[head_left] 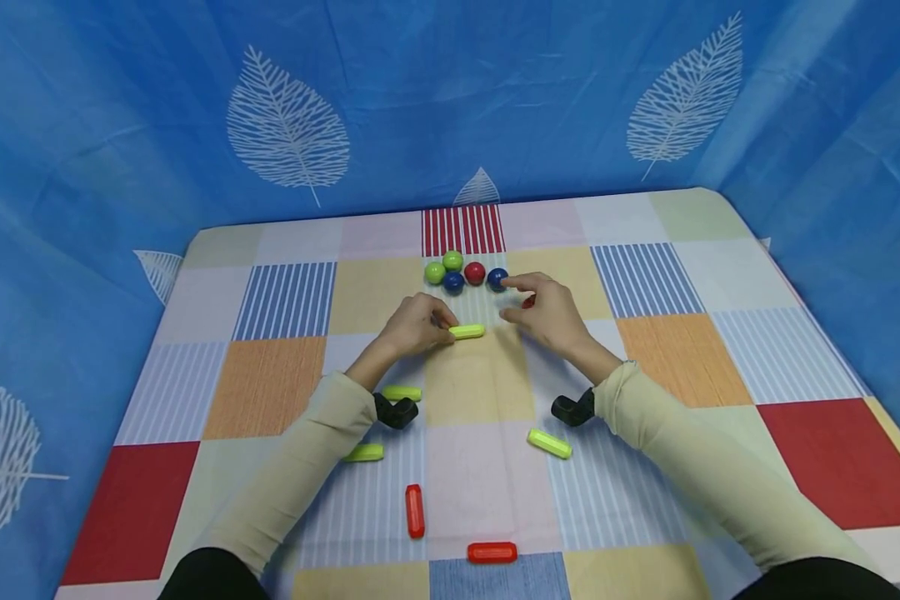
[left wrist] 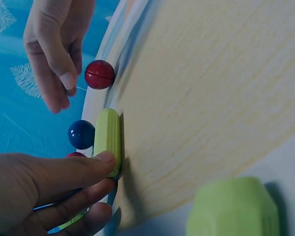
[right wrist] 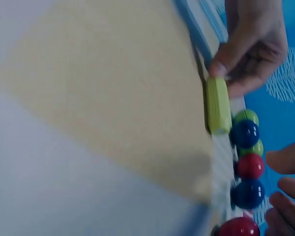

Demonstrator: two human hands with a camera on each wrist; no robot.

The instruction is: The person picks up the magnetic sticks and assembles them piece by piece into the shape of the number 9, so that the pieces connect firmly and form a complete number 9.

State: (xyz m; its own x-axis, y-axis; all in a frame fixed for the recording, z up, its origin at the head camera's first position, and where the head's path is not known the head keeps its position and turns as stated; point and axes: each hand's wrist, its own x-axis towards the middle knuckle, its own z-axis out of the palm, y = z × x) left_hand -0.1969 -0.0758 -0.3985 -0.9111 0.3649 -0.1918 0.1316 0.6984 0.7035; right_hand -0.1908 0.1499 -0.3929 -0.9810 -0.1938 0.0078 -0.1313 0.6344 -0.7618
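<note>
My left hand (head_left: 414, 325) pinches one end of a yellow-green ridged bar (head_left: 469, 332) between thumb and fingers, low over the cloth near the middle of the table. My right hand (head_left: 551, 312) has loosely bent fingers with nothing between them. Its index fingertip is right at a blue ball (head_left: 496, 280), and a red ball (left wrist: 99, 74) sits by its thumb, partly hidden in the head view. Left of these, a second red ball (head_left: 475, 273), another blue ball (head_left: 453, 283) and two green balls (head_left: 435, 272) are grouped close together.
More yellow-green bars lie nearer me: one bar (head_left: 402, 392) and another bar (head_left: 364, 452) by the left forearm, a third bar (head_left: 549, 443) near the right wrist. Two red bars (head_left: 415, 511) lie at the front. Behind the patchwork-covered table (head_left: 480, 483) hangs a blue leaf-print curtain (head_left: 450, 92).
</note>
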